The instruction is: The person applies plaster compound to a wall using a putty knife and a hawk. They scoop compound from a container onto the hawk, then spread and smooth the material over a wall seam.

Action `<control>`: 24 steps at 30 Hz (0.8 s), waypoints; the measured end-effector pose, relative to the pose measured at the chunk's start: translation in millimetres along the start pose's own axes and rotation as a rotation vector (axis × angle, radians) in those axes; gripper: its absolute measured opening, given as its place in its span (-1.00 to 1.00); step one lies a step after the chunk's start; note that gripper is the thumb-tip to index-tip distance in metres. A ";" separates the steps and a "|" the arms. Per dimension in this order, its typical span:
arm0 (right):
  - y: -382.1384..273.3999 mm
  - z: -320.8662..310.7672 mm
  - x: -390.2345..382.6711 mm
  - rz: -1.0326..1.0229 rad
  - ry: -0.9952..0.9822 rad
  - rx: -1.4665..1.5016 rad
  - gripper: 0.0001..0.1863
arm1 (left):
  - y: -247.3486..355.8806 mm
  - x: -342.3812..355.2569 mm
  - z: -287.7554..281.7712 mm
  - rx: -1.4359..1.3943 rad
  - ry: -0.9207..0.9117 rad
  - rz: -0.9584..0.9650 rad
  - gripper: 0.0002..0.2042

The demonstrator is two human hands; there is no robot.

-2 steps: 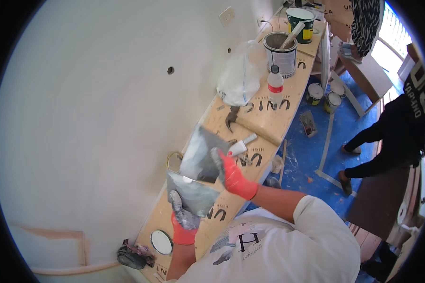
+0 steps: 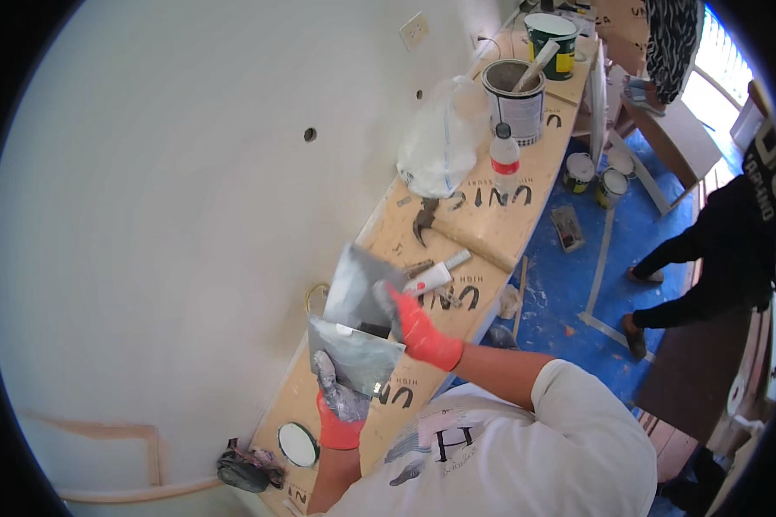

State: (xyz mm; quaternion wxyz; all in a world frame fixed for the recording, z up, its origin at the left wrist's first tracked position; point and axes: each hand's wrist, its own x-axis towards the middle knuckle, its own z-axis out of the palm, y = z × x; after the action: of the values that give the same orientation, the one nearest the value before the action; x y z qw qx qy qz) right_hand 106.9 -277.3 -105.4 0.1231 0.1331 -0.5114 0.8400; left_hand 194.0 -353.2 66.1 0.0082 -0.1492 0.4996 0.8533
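The left hand (image 2: 341, 412), in a red glove smeared with grey paste, has its grip clamped on the handle of a wide metal blade (image 2: 356, 355) that lies low over the near part of the tabletop (image 2: 470, 302). Just above it, the right hand (image 2: 418, 327), also in a red glove, has its grip closed on a 2nd wide blade (image 2: 359, 283), whose lower edge meets the 1st blade. Both blades sit close to the white wall (image 2: 190, 215) on the left. Just right of the right hand lies a small white tube (image 2: 435, 274), and farther along are a claw hammer (image 2: 422, 220), a clear plastic bottle (image 2: 503, 160), a crumpled plastic bag (image 2: 440, 142) and 2 paint cans (image 2: 516, 96). A round white lid (image 2: 297, 444) lies near the left hand. Another person (image 2: 724, 250) in dark clothes stands on the blue floor covering at the right.
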 end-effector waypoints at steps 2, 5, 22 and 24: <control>8.8 -1.2 19.1 0.238 -0.127 0.163 -0.49 | -0.2 11.8 10.5 -0.042 0.009 -0.011 -0.42; -3.3 -16.5 75.2 0.632 -0.192 0.681 -0.42 | -2.0 28.8 -2.5 0.012 0.148 0.049 -0.44; -84.1 -70.6 501.7 -0.539 0.327 -1.171 -0.16 | 10.5 24.6 -6.9 -0.084 0.413 0.112 -0.46; -70.0 -104.9 541.1 -0.483 0.539 -1.004 -0.17 | 14.8 24.6 -2.6 -0.047 0.415 0.120 -0.45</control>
State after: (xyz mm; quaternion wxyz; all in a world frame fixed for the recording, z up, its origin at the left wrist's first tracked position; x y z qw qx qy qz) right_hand -384.9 -114.3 95.3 0.4823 -0.0458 -0.7506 0.4494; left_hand 168.7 -366.1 71.0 -0.1493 -0.2916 0.4784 0.8147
